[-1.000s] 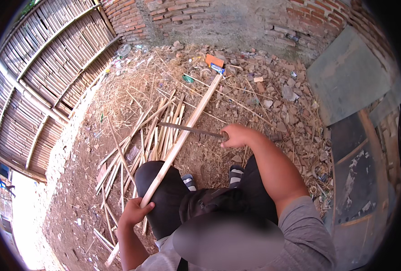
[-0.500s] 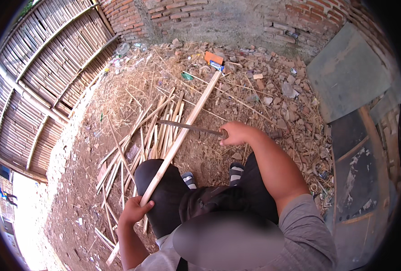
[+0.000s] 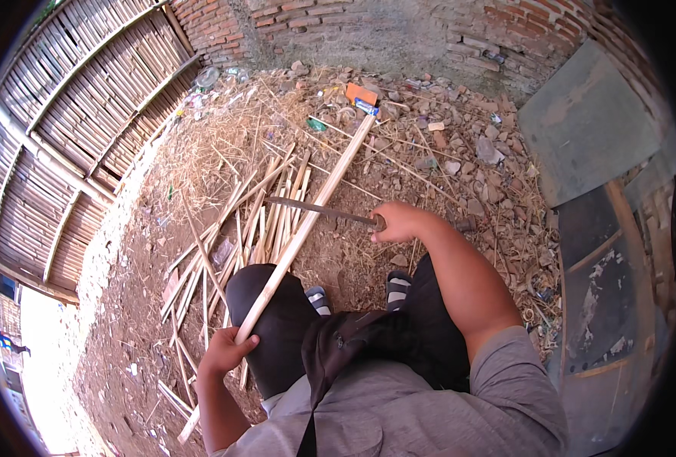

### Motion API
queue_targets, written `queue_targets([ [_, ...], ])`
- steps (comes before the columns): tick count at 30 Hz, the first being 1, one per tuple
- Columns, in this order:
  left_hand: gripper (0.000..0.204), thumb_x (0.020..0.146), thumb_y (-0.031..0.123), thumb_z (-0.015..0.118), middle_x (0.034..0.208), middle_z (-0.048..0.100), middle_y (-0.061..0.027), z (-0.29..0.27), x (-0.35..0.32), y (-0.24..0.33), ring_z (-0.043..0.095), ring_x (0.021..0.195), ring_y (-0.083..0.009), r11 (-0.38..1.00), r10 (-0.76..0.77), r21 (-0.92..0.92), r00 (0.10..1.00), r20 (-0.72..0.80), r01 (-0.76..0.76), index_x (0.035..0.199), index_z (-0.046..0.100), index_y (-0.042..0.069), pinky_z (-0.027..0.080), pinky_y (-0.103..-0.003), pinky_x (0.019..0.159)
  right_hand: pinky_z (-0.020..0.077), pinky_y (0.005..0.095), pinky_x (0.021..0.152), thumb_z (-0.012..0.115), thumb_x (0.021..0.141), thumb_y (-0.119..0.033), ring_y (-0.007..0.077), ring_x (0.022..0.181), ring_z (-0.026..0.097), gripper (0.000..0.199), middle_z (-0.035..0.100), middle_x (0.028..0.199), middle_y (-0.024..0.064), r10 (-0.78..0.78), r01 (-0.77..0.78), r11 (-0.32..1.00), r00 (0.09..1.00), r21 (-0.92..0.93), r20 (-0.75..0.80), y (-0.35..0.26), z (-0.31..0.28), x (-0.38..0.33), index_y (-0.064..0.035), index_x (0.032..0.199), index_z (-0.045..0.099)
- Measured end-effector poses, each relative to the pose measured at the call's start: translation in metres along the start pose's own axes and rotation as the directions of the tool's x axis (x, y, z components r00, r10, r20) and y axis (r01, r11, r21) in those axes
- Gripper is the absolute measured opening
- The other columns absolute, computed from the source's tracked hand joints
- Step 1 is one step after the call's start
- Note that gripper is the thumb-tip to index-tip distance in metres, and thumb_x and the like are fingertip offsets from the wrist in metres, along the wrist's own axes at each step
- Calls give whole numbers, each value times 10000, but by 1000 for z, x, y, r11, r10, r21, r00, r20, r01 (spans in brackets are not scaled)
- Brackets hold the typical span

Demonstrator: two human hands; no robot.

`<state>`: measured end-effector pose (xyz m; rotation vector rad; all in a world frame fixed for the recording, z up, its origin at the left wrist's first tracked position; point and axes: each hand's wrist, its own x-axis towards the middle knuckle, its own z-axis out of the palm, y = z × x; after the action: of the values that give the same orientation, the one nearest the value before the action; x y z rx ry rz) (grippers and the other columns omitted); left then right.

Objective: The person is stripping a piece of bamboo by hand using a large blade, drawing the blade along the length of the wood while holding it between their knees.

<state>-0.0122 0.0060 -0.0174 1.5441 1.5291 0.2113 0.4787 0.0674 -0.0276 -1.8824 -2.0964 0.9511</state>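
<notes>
My left hand (image 3: pixel 227 349) is closed around a long pale strip of bamboo or wood (image 3: pixel 288 256) at its lower part. The strip slants over my left knee, and its far end rests near the rubble by a blue wrapper. My right hand (image 3: pixel 396 222) grips the handle of a machete (image 3: pixel 326 211) with a long, narrow, dark blade. The blade crosses the strip about midway, its tip pointing left. Whether its edge bites into the strip I cannot tell. Left of my knee lies a loose pile of similar strips (image 3: pixel 278 221) on the dirt.
A brick wall (image 3: pixel 399 38) runs along the back, with a bamboo-slat fence (image 3: pixel 86 84) on the left. Grey and dark panels (image 3: pixel 589 122) lean at the right. Stones, dry straw and litter cover the ground, including an orange piece (image 3: pixel 362 94) and green plastic (image 3: pixel 316 124).
The machete blade has tilted up very slightly at its tip end. Both hands keep their grip and place, and the strip stays almost still.
</notes>
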Motion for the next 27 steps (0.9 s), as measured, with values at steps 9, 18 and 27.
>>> queue_targets([
  [9, 375, 847, 320, 818, 704, 633, 6, 0, -1, 6, 544, 659, -82, 999, -27, 36, 1000, 3, 27, 909, 713, -34, 460, -289, 608, 507, 434, 773, 797, 765, -391, 327, 901, 666, 455, 685, 931, 165, -16, 16, 1000, 999, 9, -32, 1, 1, -1, -46, 1040, 688],
  [18, 282, 873, 246, 776, 702, 623, 20, 2, 4, -6, 536, 619, -64, 998, 55, -13, 998, 6, -55, 923, 710, -24, 429, -263, 559, 514, 443, 807, 790, 777, -361, 354, 944, 670, 468, 695, 967, 186, -10, 10, 1000, 1000, 4, -12, -4, -3, -3, -39, 1095, 672],
  [27, 342, 857, 293, 809, 709, 629, 18, 1, 1, 5, 534, 662, -71, 1000, -10, -11, 1000, 28, 10, 917, 719, -30, 447, -278, 600, 501, 438, 763, 793, 774, -382, 333, 869, 662, 444, 679, 895, 164, -26, 27, 1000, 998, 16, -52, 1, 1, -2, -39, 1033, 682],
])
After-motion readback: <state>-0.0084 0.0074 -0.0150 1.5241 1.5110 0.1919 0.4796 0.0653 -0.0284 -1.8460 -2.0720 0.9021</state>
